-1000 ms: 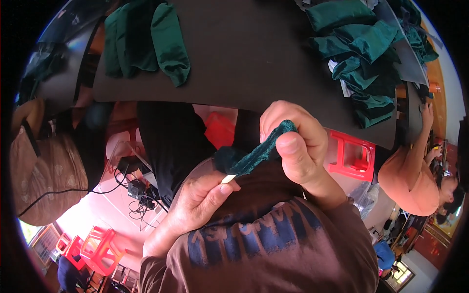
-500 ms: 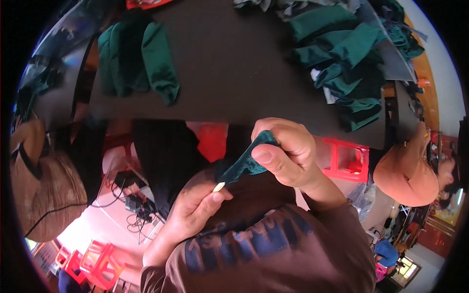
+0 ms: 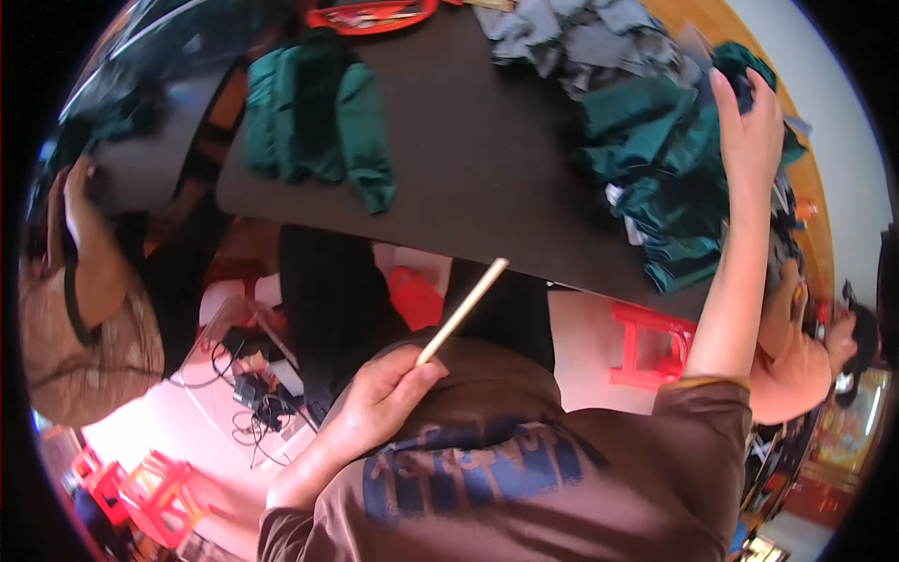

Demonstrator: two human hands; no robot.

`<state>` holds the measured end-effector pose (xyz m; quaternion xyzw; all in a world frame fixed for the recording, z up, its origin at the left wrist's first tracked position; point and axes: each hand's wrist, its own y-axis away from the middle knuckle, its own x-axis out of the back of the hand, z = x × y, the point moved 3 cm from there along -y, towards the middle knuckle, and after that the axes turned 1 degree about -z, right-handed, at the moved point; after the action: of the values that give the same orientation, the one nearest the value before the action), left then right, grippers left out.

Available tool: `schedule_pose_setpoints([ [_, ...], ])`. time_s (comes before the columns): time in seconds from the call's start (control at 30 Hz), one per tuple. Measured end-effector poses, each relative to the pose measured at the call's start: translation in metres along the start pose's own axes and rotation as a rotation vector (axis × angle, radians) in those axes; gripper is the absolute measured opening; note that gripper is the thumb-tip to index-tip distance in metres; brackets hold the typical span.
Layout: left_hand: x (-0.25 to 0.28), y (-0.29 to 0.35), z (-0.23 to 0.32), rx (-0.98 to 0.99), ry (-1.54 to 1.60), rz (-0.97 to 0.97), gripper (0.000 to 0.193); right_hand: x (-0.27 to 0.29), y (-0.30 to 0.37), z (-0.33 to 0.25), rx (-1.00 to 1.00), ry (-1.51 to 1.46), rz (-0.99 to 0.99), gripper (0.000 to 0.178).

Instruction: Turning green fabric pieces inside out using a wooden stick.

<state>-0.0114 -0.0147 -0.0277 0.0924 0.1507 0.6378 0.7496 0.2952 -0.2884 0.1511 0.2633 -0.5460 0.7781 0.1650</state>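
Pale stick (image 3: 468, 302): held aslant in the left hand (image 3: 382, 398), short of the front edge of the counter (image 3: 468, 140); its free end is bare and is seen against that edge.
Left fingers: clenched with the thumb around the near end of the stick.
Right hand (image 3: 755, 136): extended toward the counter's right edge, at a bunched dark green velvet piece (image 3: 746, 58).
Right fingers: thumb and forefinger parted; whether the velvet is touched cannot be told.
Green velvet heap (image 3: 646, 112): piled loosely between the grey cloth (image 3: 609, 42) and the counter's front right corner, a white scrap (image 3: 615, 195) showing at its left side.
Velvet row (image 3: 365, 131): laid near the front left corner, well apart from both hands.
Stick risk: with only one end gripped, it could be dropped to the floor (image 3: 581, 347) if the grasp were loosened or the free end knocked.
Heap risk: loose folds could be dragged out of place if caught by the right forearm (image 3: 735, 290), which is seen close beside them.
Velvet risk: pieces might be mingled, since bunch and heap are alike in colour and closely placed.
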Motion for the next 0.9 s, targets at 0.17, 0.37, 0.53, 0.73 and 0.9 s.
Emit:
schedule_pose_setpoints([
  [0.17,0.011,0.006,0.000,-0.085,0.040,0.101,0.024,0.009,0.048,-0.150,-0.055,-0.985,-0.384,0.029],
  [0.37,0.020,0.014,-0.008,-0.078,0.147,0.176,0.031,0.012,0.074,-0.271,0.198,-1.062,-0.506,0.026],
  [0.53,0.028,0.024,-0.014,-0.059,0.202,0.221,0.028,0.006,0.081,-0.285,0.296,-0.991,-0.544,0.021],
  [0.73,0.038,0.025,-0.018,-0.033,0.347,0.224,0.024,0.025,0.097,-0.247,-0.332,-1.626,-0.868,0.010],
  [0.9,0.039,0.004,0.008,-0.121,0.751,0.091,0.027,0.081,0.126,-0.230,-0.297,-2.101,-0.764,0.012],
])
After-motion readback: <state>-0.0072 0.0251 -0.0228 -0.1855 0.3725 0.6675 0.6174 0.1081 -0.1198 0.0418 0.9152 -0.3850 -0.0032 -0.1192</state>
